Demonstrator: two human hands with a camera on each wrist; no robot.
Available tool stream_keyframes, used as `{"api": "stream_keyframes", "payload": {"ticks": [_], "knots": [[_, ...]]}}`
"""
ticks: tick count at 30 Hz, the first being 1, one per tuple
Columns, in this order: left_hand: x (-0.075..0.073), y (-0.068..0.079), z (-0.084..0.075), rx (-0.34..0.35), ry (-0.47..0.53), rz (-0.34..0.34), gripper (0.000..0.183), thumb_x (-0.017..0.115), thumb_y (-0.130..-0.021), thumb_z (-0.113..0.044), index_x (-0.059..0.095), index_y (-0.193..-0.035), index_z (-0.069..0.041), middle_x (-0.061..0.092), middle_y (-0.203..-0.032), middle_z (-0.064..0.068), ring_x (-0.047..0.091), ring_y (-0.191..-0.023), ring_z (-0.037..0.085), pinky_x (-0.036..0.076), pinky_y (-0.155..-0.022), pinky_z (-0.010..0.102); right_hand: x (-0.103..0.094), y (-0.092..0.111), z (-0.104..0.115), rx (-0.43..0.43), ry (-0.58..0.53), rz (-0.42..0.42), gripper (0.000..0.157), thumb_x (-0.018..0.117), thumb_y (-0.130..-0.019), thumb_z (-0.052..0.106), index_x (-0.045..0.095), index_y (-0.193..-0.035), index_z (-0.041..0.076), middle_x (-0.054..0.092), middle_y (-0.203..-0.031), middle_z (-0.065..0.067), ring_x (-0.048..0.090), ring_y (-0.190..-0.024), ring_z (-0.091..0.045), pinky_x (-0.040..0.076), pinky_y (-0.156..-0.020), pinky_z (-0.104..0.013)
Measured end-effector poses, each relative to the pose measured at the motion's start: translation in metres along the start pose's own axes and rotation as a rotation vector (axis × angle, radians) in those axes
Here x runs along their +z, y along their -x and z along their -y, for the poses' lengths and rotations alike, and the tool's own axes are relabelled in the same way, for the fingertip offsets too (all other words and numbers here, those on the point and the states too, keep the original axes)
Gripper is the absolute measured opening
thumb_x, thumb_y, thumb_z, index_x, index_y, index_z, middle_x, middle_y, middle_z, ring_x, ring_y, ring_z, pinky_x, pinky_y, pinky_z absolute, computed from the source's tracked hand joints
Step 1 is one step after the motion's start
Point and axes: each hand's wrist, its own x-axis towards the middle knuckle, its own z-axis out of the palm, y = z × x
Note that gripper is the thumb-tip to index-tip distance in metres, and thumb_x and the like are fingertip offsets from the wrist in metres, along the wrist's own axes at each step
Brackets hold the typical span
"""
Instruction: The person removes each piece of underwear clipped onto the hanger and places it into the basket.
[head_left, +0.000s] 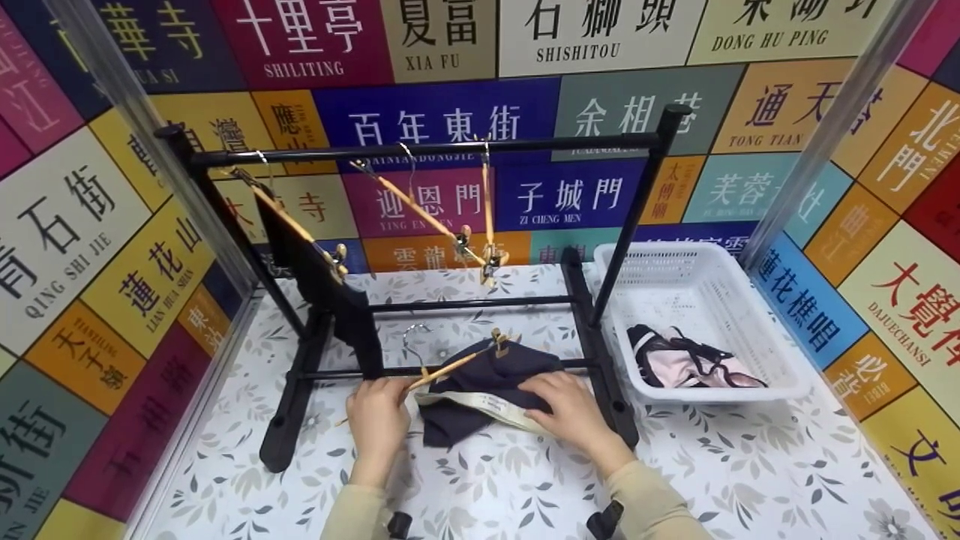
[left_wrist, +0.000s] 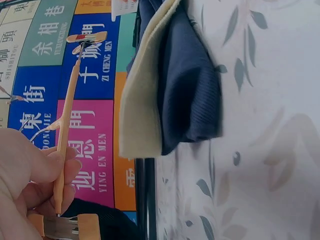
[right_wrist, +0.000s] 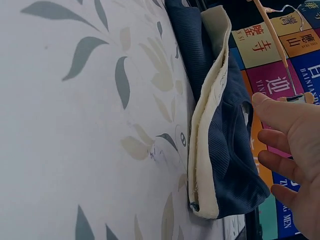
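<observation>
My left hand (head_left: 380, 420) grips a wooden clip hanger (head_left: 451, 370) by one half of its bar, with thumb and fingers curled round the wood in the left wrist view. The hanger's far clip (head_left: 498, 339) stands above a navy ribbed garment (head_left: 469, 375) with a cream band (head_left: 480, 403), which lies on the table at the front of the rack. My right hand (head_left: 574, 412) is at the garment's right end. In the right wrist view, its loosely bent fingers are beside the cloth, the thumb (right_wrist: 270, 107) close to the hanger's clip, with nothing pinched.
A black rack (head_left: 427, 147) stands behind my hands. A hanger with a black garment (head_left: 322, 285) hangs at its left, and two bare hangers (head_left: 420, 206) hang further right. To the right, a white basket (head_left: 712, 289) holds a pink and black garment (head_left: 686, 360).
</observation>
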Motion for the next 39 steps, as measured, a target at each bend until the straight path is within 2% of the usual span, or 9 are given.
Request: {"api": "stream_keyframes", "payload": {"ticks": [7,11,16,26,34,39], "knots": [[0.000,0.008,0.008,-0.043,0.002,0.009,0.027,0.075,-0.069,0.005,0.076,-0.087,-0.014,0.070,-0.079,0.007,0.060,-0.074,0.034,0.041,-0.062,0.050,0.007,-0.002,-0.001,-0.012,0.008,0.020,0.041,0.081,-0.079,0.023,0.069,-0.118,0.014,0.065,-0.118,-0.005,0.058,-0.110,-0.029,0.042,-0.095,-0.052],[0.000,0.012,0.010,-0.077,0.009,0.024,0.027,0.076,-0.070,0.004,0.076,-0.088,-0.015,0.070,-0.080,0.007,0.060,-0.075,0.034,0.040,-0.064,0.050,0.013,-0.003,-0.002,-0.003,0.015,0.049,0.042,0.080,-0.080,0.022,0.068,-0.120,0.015,0.062,-0.126,-0.007,0.055,-0.114,-0.030,0.041,-0.094,-0.053],[0.001,0.014,0.010,-0.085,0.006,0.015,0.022,0.077,-0.072,0.002,0.075,-0.087,-0.015,0.070,-0.079,0.007,0.060,-0.075,0.034,0.039,-0.064,0.050,0.018,-0.003,-0.003,0.039,0.025,0.098,0.047,0.078,-0.082,0.022,0.066,-0.126,0.015,0.058,-0.134,-0.011,0.052,-0.121,-0.033,0.038,-0.097,-0.055],[0.005,0.015,0.010,-0.103,0.014,0.041,0.024,0.077,-0.070,0.004,0.075,-0.086,-0.014,0.070,-0.081,0.008,0.060,-0.076,0.034,0.040,-0.064,0.049,0.022,-0.001,-0.004,0.152,0.061,0.236,0.056,0.076,-0.084,0.028,0.059,-0.137,0.018,0.054,-0.137,-0.015,0.049,-0.123,-0.040,0.035,-0.101,-0.060],[0.004,0.009,0.009,-0.106,0.016,0.053,0.023,0.075,-0.072,0.004,0.076,-0.088,-0.014,0.070,-0.082,0.008,0.061,-0.076,0.036,0.040,-0.066,0.050,0.020,-0.004,-0.004,0.246,0.099,0.302,0.059,0.076,-0.086,0.034,0.056,-0.140,0.021,0.057,-0.128,-0.011,0.050,-0.118,-0.036,0.040,-0.093,-0.059],[0.005,0.010,0.008,-0.102,0.023,0.063,0.024,0.075,-0.072,0.003,0.076,-0.089,-0.015,0.071,-0.082,0.007,0.061,-0.077,0.035,0.040,-0.066,0.050,0.022,-0.003,-0.003,0.244,0.121,0.281,0.056,0.077,-0.084,0.034,0.060,-0.137,0.022,0.059,-0.118,-0.010,0.053,-0.107,-0.033,0.044,-0.085,-0.055]]}}
